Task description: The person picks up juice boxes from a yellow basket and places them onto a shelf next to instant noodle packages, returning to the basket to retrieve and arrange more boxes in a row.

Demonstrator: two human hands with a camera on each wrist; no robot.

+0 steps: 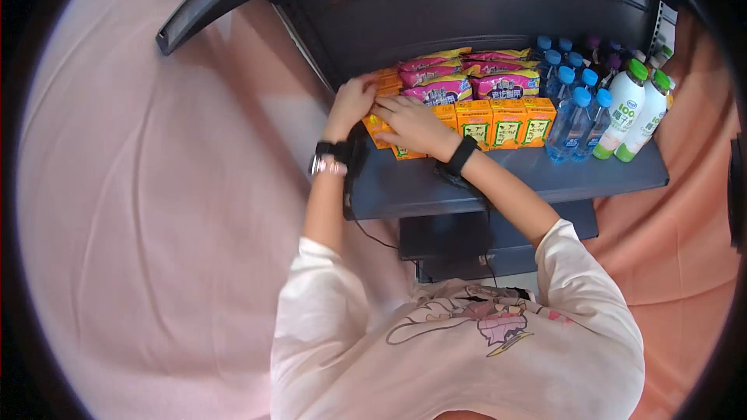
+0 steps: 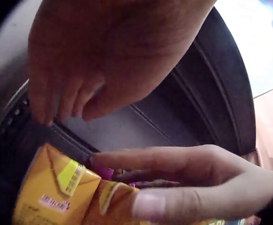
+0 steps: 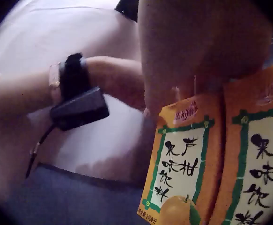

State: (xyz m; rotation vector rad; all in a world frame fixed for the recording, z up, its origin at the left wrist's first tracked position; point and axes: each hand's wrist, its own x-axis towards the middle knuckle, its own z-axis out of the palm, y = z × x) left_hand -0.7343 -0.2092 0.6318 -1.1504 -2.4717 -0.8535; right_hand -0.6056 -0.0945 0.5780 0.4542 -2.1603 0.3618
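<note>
A: Where were my hands?

B: Close together, at the left end of the cartons, mid-frame in the head view. Your right hand pinched a carton, with the thumb on its front and the fingers stretched over its top. Your left hand hung just above and behind it. Its fingers were loosely curled and held nothing.

A: And the carton itself?

B: It was at the row's left end, touching its neighbour. I could not tell whether it rested on the shelf or was lifted.

A: What else was on the shelf?

B: Pink snack packs lay behind the cartons, toward the top of the frame. Water bottles with blue caps stood to the right of them. Two white bottles with green caps were at the far right.
</note>
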